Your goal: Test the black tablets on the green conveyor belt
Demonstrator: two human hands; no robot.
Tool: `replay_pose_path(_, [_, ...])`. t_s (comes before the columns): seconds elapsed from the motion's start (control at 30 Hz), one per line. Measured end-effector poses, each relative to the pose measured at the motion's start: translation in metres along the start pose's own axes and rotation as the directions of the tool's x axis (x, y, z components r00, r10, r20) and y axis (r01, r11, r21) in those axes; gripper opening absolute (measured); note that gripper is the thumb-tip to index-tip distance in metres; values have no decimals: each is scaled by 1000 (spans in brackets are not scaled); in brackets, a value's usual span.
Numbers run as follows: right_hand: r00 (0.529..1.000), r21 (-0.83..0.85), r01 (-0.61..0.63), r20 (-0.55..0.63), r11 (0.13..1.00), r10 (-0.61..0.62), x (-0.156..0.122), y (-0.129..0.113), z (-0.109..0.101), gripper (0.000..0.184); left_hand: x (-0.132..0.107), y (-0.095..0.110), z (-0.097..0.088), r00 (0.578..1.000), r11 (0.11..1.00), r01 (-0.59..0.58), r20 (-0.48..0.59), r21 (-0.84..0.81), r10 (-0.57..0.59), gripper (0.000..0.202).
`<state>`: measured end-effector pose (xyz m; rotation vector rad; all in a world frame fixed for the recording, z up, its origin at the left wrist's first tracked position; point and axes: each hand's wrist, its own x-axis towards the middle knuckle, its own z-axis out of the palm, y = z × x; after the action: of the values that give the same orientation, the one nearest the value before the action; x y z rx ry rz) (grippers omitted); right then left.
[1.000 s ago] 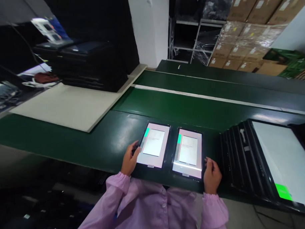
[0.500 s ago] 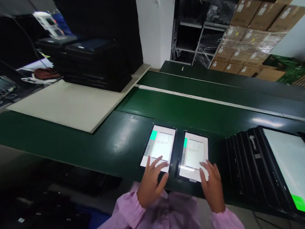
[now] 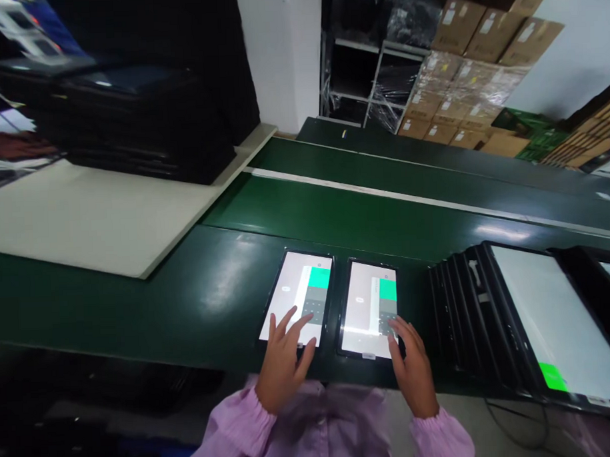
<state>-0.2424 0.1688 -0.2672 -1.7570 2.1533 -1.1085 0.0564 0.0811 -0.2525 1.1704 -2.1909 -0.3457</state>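
Observation:
Two tablets with black frames and lit screens lie side by side on the dark green bench. My left hand (image 3: 284, 362) is over the lower part of the left tablet (image 3: 290, 289), its fingers spread and holding nothing. Over the lower right corner of the right tablet (image 3: 358, 313) is my right hand (image 3: 414, 368), fingers extended and thumb apart, also holding nothing. Each screen shows a green block and a grey keypad-like panel along its right side. The fingertips are at or just above the glass; contact is hard to make out.
Several black-framed panels (image 3: 458, 310) lean in a row at the right, with a white-screened one (image 3: 552, 300) in front. A pale board (image 3: 94, 216) at the left carries a black stack (image 3: 146, 127). Cartons (image 3: 459, 70) and shelving stand behind the green bench (image 3: 227, 291).
Both screens have switched: the green block and grey panel moved from the left side to the right. The camera view has swung right, and my fingers have shifted slightly over the tablets.

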Motion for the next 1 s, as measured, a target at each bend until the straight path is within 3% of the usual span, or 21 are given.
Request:
replay_pose_path(0.47, [1000,31,-6,28,999,5,4,-9,4,39,8,-1,0,1000,995,-22,5,101,21,42])
replay_pose_path(0.67, [998,79,-50,33,996,47,3,-8,4,40,6,-6,1,1000,997,15,12,75,-16,41])
replay_pose_path(0.77, [993,135,-113,-23,984,118,6,-6,1,43,7,-13,-3,997,999,51,-50,8,-51,37])
replay_pose_path(0.87, [971,205,-220,-51,954,235,13,0,0,50,15,-32,-11,964,989,133,-225,-62,-143,33])
replay_pose_path(0.93, [950,287,-275,-65,918,305,19,7,3,56,22,-52,-17,911,967,208,-331,-148,-247,34])
replay_pose_path(1.0, [926,398,-307,-85,865,368,25,14,9,57,29,-74,-20,850,905,305,-344,-295,-399,40])
